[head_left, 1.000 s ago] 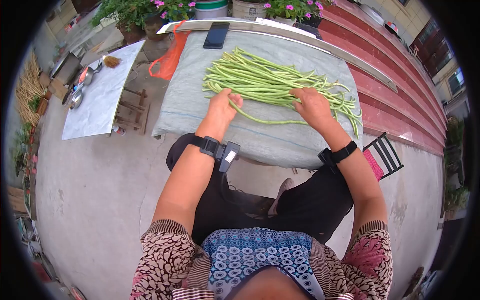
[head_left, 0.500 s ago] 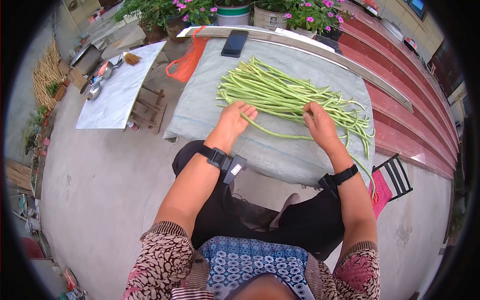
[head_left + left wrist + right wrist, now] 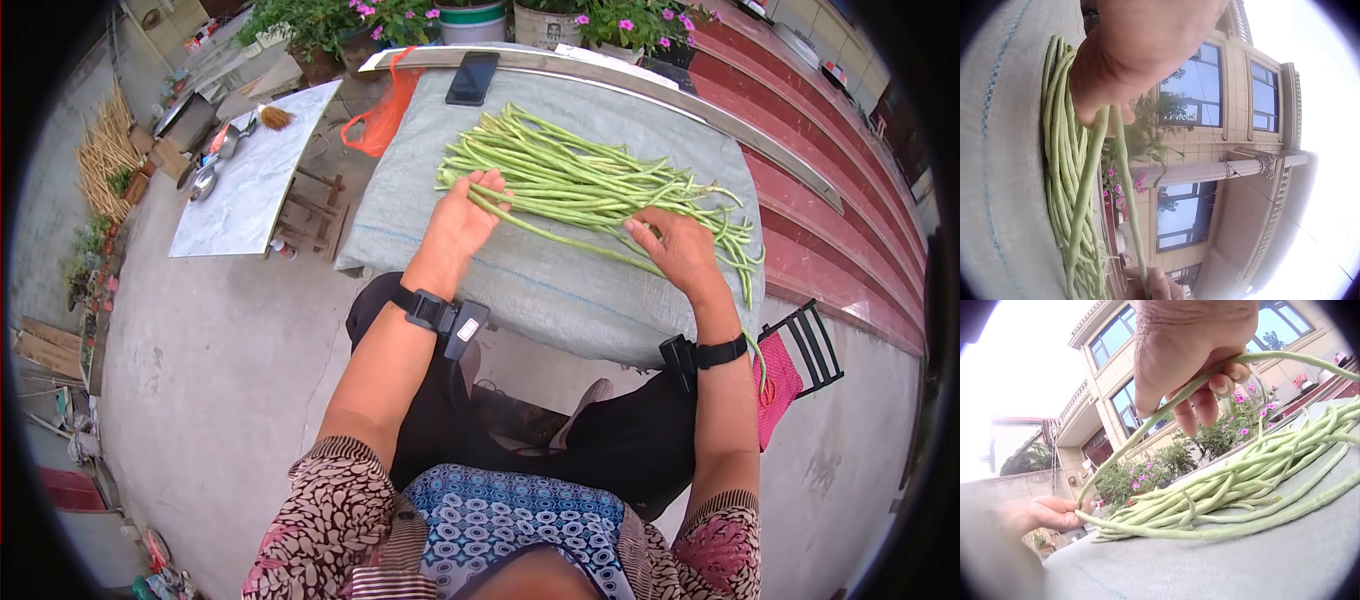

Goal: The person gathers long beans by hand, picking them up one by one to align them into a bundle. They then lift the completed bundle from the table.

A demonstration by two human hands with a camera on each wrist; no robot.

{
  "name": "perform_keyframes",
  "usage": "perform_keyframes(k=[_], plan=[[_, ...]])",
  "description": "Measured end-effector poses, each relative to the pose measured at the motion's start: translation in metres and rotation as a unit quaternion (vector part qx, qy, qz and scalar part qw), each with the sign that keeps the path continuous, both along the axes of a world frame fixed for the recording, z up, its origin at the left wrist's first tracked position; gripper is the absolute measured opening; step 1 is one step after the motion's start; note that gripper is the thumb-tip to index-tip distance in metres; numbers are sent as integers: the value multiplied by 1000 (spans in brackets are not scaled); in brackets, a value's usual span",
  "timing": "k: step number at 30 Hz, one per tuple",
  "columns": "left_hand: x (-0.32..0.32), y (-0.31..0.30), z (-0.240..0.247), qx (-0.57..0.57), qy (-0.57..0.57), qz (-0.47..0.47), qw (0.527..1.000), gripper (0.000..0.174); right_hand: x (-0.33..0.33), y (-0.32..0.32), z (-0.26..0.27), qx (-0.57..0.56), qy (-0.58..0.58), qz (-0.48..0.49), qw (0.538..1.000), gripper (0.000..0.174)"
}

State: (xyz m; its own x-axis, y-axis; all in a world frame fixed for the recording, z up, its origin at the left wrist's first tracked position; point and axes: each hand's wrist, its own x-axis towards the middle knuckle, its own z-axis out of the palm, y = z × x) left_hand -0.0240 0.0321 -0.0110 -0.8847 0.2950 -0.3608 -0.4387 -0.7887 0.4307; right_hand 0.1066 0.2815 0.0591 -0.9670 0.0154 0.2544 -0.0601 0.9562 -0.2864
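Observation:
My left hand (image 3: 468,215) is at the left end of a pile of long green beans (image 3: 590,165). It pinches the ends of two bean strands, as the left wrist view shows. One strand (image 3: 1124,169) stretches from there to my right hand (image 3: 682,250); the other strand (image 3: 1222,533) runs along the near side of the pile. My right hand's thumb and fingers hold the raised bean (image 3: 1122,447), which passes across the palm. The bean's tail (image 3: 763,365) hangs beyond the right wrist, over the table's near right side.
Grey woven sheeting (image 3: 420,220) covers the table. A phone (image 3: 472,78) and a long metal strip (image 3: 700,105) lie along its far edge, with an orange bag (image 3: 375,130) at the left. A folding chair (image 3: 800,350) stands at right, red steps (image 3: 790,200) behind.
My right hand has moved rightward and slightly nearer my body along the bean, whose tail now shows past the right wrist. My left hand stays by the pile's left end. The head view has shifted.

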Motion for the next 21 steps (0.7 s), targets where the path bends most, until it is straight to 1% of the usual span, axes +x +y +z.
perform_keyframes(k=[1, 3, 4, 6, 8, 9, 10, 13, 14, 16, 18, 21], plan=[[-1, -1, 3, -9, 12, 5, 1000, 22, 1, 6, 5, 5, 29, -37, 999, 36], [-12, -10, -20, 30, 48, -26, 998, 15, 3, 22, 14, 14, 85, -109, 990, 37], [-16, -14, -24, 49, 67, -41, 996, 12, 4, 28, 21, 20, 86, -147, 985, 37], [-21, -17, -27, 44, 27, -38, 998, 11, 7, 41, 31, 33, 87, -225, 970, 36], [-19, -16, -25, 37, -7, -35, 999, 12, 9, 53, 30, 67, 57, -264, 961, 34], [-15, -14, -16, 31, -20, -33, 999, 12, 10, 58, 30, 84, 42, -284, 954, 33], [-12, -13, -11, 25, -32, -32, 999, 13, 10, 63, 25, 73, 16, -287, 955, 27], [-9, -12, -11, -13, -30, -8, 999, 16, 2, 87, -10, 67, 29, -124, 990, 23], [-7, -10, -9, -23, -42, 1, 999, 16, -2, 85, -22, -24, 33, -89, 995, 18], [-1, -8, 1, -45, -66, 20, 997, 16, -11, 60, -35, -118, 32, -50, 991, 16], [-6, -15, -15, -57, -45, -22, 997, 16, -18, 37, -40, -21, 70, 60, 995, 18], [-15, -24, -33, -74, -32, -88, 993, 16, -28, 14, -53, 15, 43, 135, 990, 23]])
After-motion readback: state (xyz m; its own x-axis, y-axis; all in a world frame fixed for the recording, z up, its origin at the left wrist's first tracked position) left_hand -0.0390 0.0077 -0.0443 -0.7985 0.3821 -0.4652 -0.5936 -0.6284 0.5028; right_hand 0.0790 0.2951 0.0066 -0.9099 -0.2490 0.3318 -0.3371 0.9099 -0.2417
